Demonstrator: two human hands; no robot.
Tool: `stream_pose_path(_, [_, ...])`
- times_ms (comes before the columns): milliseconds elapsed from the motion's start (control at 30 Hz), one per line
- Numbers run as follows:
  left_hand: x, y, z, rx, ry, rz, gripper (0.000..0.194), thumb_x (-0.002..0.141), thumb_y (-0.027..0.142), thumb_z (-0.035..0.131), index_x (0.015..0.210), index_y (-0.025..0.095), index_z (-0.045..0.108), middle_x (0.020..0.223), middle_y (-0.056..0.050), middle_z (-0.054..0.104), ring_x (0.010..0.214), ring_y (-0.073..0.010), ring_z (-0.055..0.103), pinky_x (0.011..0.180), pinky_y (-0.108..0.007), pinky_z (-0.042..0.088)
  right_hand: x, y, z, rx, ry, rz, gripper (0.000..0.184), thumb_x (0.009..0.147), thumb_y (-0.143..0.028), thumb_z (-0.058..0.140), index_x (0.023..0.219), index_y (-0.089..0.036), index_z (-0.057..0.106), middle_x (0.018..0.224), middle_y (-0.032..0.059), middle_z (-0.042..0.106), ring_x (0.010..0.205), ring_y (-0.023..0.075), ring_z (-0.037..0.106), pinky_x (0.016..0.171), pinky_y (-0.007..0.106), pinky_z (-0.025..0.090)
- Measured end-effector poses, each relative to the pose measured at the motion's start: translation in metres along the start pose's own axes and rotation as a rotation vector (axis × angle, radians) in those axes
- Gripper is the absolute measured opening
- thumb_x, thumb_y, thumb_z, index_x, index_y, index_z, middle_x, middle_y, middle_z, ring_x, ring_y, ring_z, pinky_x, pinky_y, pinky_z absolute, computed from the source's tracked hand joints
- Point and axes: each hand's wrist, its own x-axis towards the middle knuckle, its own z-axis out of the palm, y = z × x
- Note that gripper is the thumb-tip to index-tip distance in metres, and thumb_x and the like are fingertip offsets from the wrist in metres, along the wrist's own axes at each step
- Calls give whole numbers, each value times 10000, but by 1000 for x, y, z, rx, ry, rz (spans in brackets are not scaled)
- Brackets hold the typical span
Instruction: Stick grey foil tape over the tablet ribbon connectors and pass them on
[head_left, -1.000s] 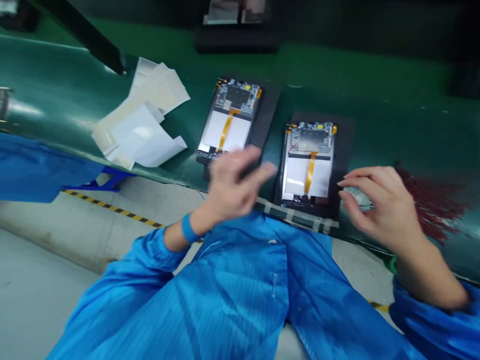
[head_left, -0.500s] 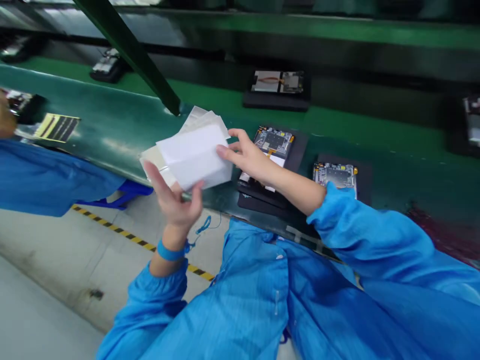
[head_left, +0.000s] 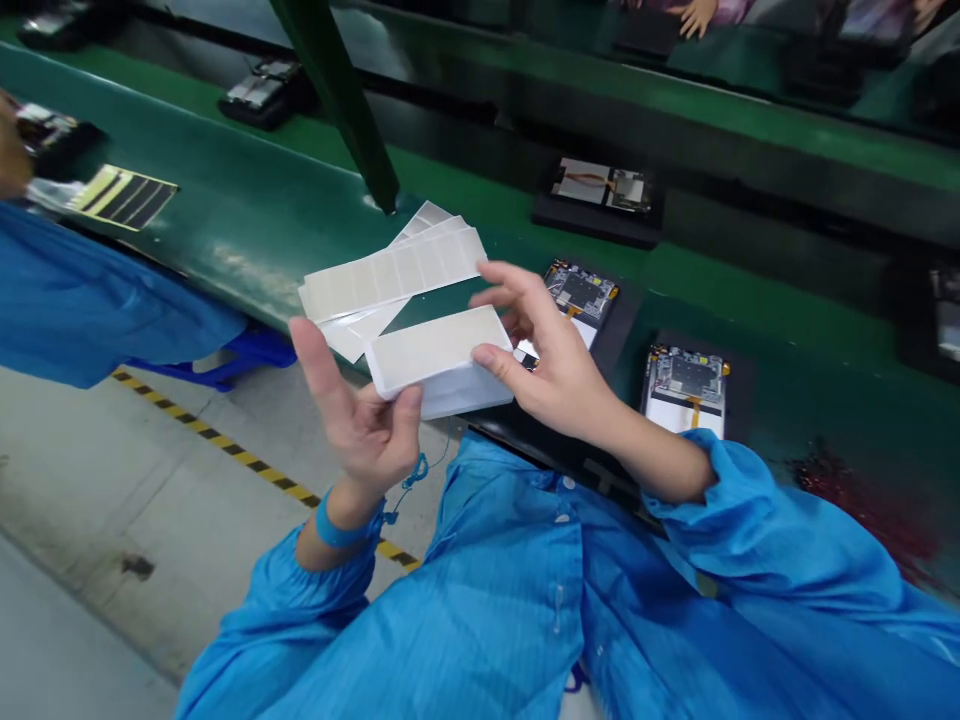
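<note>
My left hand (head_left: 367,420) grips the left end of a folded stack of white label sheets (head_left: 442,352), with the thumb at its near edge and one finger stretched out. At the stack's right end my right hand (head_left: 536,345) is closed, its thumb pressed on the cream upper face. The stack is held above the bench's front edge. Just beyond it, loose label sheets (head_left: 397,268) with rows of pale rectangles lie fanned out. An opened device (head_left: 581,290) with a bare circuit board rests on a black pad, partly hidden by my right hand.
Another opened device (head_left: 686,390) lies to the right on the green bench (head_left: 247,215). Farther back, a device (head_left: 604,187) sits on a black block. A green post (head_left: 352,110) rises near the sheets. At left are a co-worker's blue sleeve (head_left: 97,300) and a yellow-and-black strip sheet (head_left: 127,197).
The folded stack has come down and towards me, apart from the loose sheets, which now show on the bench. Its cream side now faces up. The view has shifted a little.
</note>
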Motion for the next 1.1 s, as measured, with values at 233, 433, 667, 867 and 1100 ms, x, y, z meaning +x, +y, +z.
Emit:
stream_pose_path(233, [8, 8, -3, -203, 149, -97, 661, 1009, 536, 671, 1611, 444, 414, 1750, 13, 347, 1441, -355, 582, 911, -429, 690, -16, -4, -2, 16, 62, -80, 344, 1010, -286, 651, 1349, -235, 629, 1262, 80, 702, 890, 162, 643, 785, 312, 571])
stream_pose_path(433, [9, 24, 4, -471, 56, -241, 806, 956, 422, 785, 1648, 423, 372, 1733, -3, 382, 1344, -311, 668, 920, -394, 693, -22, 2, -6, 7, 155, -14, 161, 986, -285, 711, 1129, -210, 713, 951, 15, 699, 728, 123, 577, 677, 269, 512])
stream_pose_path(667, [40, 24, -19, -445, -322, -273, 1108, 895, 551, 828, 1723, 362, 117, 1485, -116, 647, 945, -248, 782, 670, -328, 650, -12, -3, -34, 220, -240, 162, 432, 901, -461, 804, 1218, -186, 701, 1143, 70, 744, 947, 183, 695, 728, 272, 575])
stream_pose_path(867, [51, 33, -23, 177, 177, 185, 829, 857, 542, 853, 1524, 223, 479, 1537, -130, 522, 1445, -337, 517, 1212, -498, 470, -21, -4, -9, 709, 58, 434, 437, 815, -543, 874, 1038, -208, 704, 944, -6, 765, 750, 149, 745, 724, 295, 655])
stream_pose_path(1100, [18, 50, 5, -28, -21, 68, 358, 954, 345, 766, 1291, 247, 694, 1188, -41, 757, 1067, -207, 739, 929, -312, 600, -60, -2, 12, 711, -77, 278, 448, 950, -552, 712, 1242, -223, 630, 1148, 79, 781, 1053, 222, 760, 997, 444, 648])
